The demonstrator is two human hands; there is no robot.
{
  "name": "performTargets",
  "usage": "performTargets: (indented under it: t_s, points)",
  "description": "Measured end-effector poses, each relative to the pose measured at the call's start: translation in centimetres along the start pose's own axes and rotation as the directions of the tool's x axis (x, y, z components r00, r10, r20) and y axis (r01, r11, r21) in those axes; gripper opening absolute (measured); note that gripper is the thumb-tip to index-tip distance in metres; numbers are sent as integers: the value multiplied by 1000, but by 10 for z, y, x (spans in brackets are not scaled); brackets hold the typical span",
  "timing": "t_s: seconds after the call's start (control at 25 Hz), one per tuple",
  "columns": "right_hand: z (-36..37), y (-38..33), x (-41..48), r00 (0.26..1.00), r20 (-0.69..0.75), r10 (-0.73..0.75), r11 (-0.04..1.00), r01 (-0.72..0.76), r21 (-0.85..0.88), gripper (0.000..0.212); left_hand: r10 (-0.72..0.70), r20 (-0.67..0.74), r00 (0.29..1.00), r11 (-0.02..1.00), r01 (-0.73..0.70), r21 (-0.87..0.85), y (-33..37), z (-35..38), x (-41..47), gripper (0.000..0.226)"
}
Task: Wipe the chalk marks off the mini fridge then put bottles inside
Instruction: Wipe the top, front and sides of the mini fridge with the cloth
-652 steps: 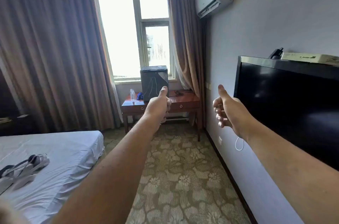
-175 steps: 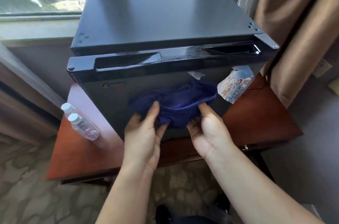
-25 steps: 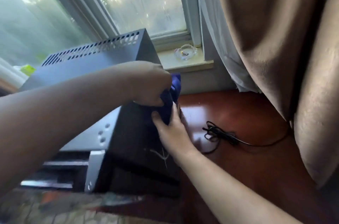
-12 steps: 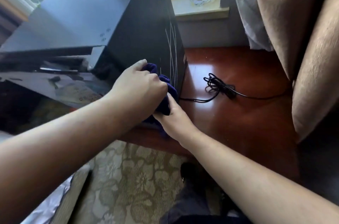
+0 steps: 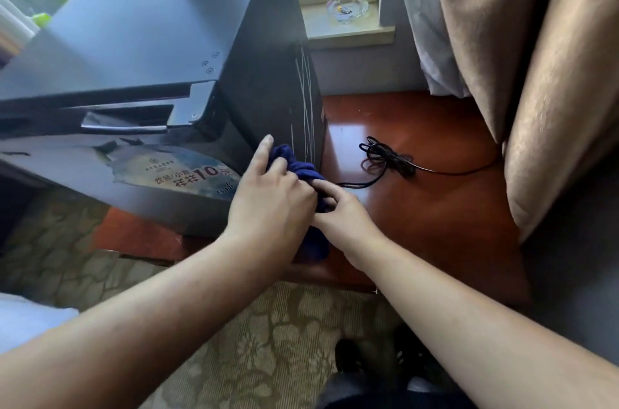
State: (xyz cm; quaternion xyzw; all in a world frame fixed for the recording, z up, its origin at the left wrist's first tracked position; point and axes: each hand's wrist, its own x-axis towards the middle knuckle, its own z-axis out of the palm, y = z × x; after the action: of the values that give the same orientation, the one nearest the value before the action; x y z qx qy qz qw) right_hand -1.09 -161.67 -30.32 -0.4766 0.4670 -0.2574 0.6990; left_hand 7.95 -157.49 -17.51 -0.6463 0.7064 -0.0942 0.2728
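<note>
Blue cloth (image 5: pixel 302 169) within left grip (image 5: pixel 271 204)

the black mini fridge (image 5: pixel 140 40) stands upright on the tabletop (image 5: pixel 435 207). thin white chalk marks (image 5: pixel 304 100) streak its right side panel, above a bunched dark blue cloth (image 5: pixel 303 171) lying against that panel's lower part.

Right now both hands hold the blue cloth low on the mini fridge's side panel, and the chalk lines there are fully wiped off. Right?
Wrong on the chalk: the head view shows chalk lines running down the mini fridge side panel above the blue cloth, not wiped off. The left hand and right hand do hold it low on that panel.
</note>
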Motion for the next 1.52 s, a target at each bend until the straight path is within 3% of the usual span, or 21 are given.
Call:
performTargets:
  t_s: [0.12,0.28,0.44,0.56,0.76,0.84,0.92,0.96,1.0,1.04,1.08,1.12,1.16,1.2,1.24,1.28,1.32,1.36,1.52]
  points:
    - [14,-40,-18,984,-40,-171,982,174,76,64,-14,-174,985,1000,12,-12,-41,-35,-24,30]
    - [27,-108,-35,891,-79,-447,885,453,110,48,-96,-421,902,991,46,-128,-108,-70,-43,15]
    - [33,-128,-49,837,-116,-534,825,546,145,41,-110,-476,872,972,-6,-236,-137,-70,-41,29]
    - [37,-104,-43,897,-68,-436,894,441,85,47,-139,-534,834,946,-48,-322,-118,-40,-35,27]
    - [22,-60,-8,969,18,-247,969,247,2,55,-320,-472,821,892,94,-443,-68,11,-16,22]
    - [19,-42,10,985,12,-173,983,172,65,49,-397,-543,740,859,92,-503,-53,25,-12,24]
    - [16,-22,26,995,-10,-97,990,97,102,42,-441,-654,615,814,-33,-580,-28,43,-15,20]
    - [14,-12,35,998,-12,-66,991,67,114,39,-449,-681,578,787,-105,-608,-10,56,-17,19]
    - [11,-4,43,999,-4,-49,989,49,140,38,-453,-666,593,748,-153,-646,10,71,-20,19]
    - [8,3,49,999,18,-38,983,34,179,37,-464,-584,666,670,-167,-723,31,86,-23,19]
    - [4,7,55,998,47,-30,979,20,202,38,-503,-415,758,521,-118,-846,51,100,-23,18]
    - [1,10,61,997,70,-23,980,9,200,40,-550,-159,820,291,10,-957,69,113,-20,17]
    - [-3,12,69,996,85,-10,987,-4,160,45,-563,164,810,-22,184,-983,82,122,-11,21]
    - [-6,14,76,996,88,5,993,-15,114,49,-476,464,747,-371,307,-876,90,130,0,34]
    - [-8,16,81,996,87,18,997,-24,69,51,-293,648,703,-681,323,-657,97,139,13,49]
    - [-10,17,84,995,97,25,999,-28,31,49,-84,689,720,-892,254,-374,100,145,27,62]
    - [-12,16,85,993,115,21,1000,-19,-16,47,28,628,777,-982,139,-128,101,147,41,67]
    - [-14,16,87,989,145,13,998,-3,-67,46,41,570,820,-999,35,21,101,148,54,65]
    - [-40,2,90,942,337,-7,930,130,-343,39,-87,541,836,-959,-219,183,109,140,93,54]
